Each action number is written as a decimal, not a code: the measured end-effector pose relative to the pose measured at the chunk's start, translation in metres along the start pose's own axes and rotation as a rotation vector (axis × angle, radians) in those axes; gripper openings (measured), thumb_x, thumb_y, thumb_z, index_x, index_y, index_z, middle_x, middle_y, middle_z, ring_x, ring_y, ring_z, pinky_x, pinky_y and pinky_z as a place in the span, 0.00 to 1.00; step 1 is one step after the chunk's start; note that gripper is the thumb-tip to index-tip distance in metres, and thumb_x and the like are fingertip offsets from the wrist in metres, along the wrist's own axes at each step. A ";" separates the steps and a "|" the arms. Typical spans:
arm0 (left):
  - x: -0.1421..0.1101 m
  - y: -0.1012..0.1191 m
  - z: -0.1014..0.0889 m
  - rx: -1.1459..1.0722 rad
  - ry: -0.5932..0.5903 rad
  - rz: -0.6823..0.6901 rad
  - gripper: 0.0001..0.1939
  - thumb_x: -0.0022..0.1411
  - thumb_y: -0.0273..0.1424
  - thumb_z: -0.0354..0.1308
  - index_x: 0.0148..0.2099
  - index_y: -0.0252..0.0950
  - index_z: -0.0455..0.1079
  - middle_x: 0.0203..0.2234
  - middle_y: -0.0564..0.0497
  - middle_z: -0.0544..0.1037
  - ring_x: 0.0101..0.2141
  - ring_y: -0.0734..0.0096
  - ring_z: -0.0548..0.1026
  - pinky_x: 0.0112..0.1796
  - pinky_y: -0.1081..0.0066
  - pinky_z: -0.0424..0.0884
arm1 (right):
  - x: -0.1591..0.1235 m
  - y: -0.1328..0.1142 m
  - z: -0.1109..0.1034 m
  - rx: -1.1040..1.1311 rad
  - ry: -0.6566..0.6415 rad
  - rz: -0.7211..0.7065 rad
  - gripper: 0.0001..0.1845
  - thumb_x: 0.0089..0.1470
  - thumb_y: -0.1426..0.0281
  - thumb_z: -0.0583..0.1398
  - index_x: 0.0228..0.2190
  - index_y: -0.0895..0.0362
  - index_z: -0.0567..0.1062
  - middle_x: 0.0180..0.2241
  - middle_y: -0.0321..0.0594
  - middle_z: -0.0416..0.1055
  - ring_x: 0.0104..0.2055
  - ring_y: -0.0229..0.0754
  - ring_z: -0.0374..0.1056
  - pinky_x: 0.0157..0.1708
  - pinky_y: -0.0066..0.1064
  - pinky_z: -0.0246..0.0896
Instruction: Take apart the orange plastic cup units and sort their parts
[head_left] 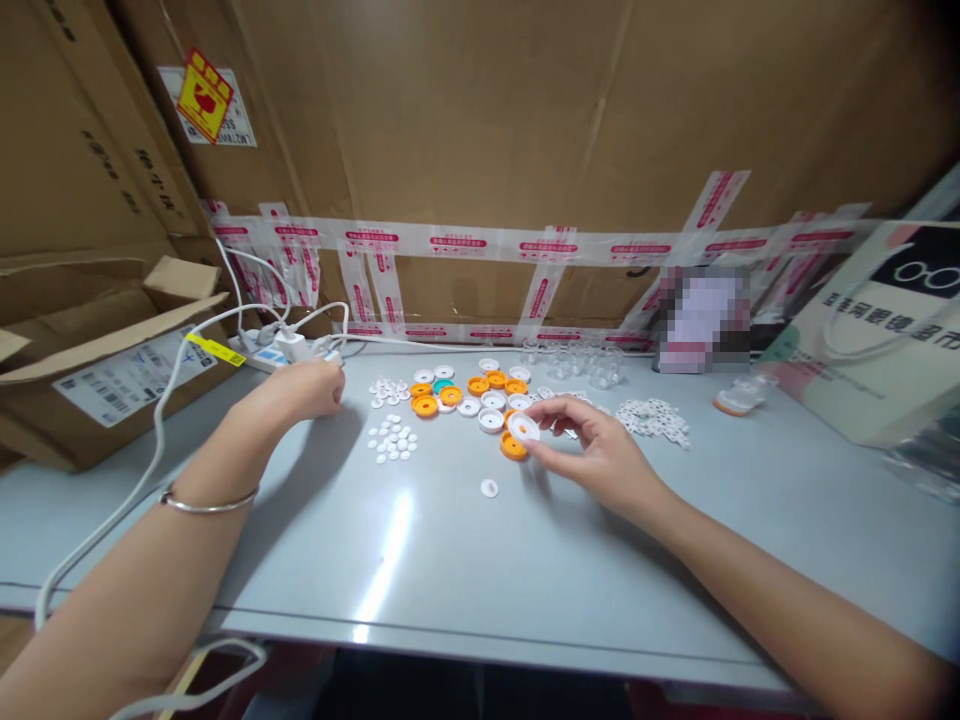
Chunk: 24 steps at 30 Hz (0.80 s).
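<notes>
A white round cap [523,428] with a raised rim is pinched between thumb and fingers of my right hand [592,447]. It is held just over an orange cap [514,447]. My left hand [315,388] is curled closed beside the white power strip [264,357]; its fingertips are hidden, so what they hold cannot be seen. Between my hands lie several orange caps [424,406], white caps [491,420] and a teal cap [444,386]. Small white discs [392,440] are grouped nearer my left hand. One single white disc [489,488] lies apart, closer to me.
Clear plastic pieces [600,366] and a pile of flat white parts [652,420] sit at the back right. An open carton [112,350] stands at left, with a white cable [159,420] running past it. A printed bag [877,330] stands at right. Large cardboard [450,120] walls the back.
</notes>
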<state>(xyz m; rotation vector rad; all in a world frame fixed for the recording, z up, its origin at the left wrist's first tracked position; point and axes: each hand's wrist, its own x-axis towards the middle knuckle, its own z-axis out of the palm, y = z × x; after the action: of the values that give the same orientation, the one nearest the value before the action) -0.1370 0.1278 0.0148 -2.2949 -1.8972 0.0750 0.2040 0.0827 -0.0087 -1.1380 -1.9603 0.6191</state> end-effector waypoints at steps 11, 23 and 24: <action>-0.032 0.141 -0.001 -0.375 0.241 0.646 0.10 0.61 0.28 0.48 0.44 0.34 0.67 0.34 0.47 0.72 0.35 0.69 0.70 0.35 0.72 0.65 | 0.006 0.006 -0.006 -0.011 0.060 0.016 0.15 0.44 0.63 0.61 0.35 0.56 0.71 0.37 0.41 0.71 0.36 0.41 0.65 0.38 0.35 0.62; -0.026 0.128 0.007 -0.474 0.308 0.720 0.13 0.59 0.20 0.44 0.36 0.33 0.70 0.30 0.49 0.72 0.31 0.73 0.70 0.32 0.76 0.66 | 0.018 0.006 0.001 -0.144 0.034 -0.037 0.13 0.45 0.65 0.60 0.36 0.55 0.71 0.36 0.39 0.70 0.36 0.41 0.65 0.37 0.33 0.59; -0.021 0.116 0.002 -0.483 0.355 0.666 0.12 0.59 0.21 0.45 0.35 0.33 0.70 0.30 0.48 0.73 0.32 0.72 0.70 0.33 0.75 0.66 | 0.024 0.003 0.001 -0.152 0.026 -0.046 0.14 0.45 0.65 0.61 0.36 0.55 0.71 0.36 0.39 0.71 0.36 0.41 0.65 0.36 0.32 0.59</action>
<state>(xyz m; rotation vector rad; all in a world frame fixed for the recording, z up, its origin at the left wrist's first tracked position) -0.0283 0.0867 -0.0073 -2.8989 -0.9989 -0.7285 0.1977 0.1055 -0.0024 -1.1829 -2.0329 0.4354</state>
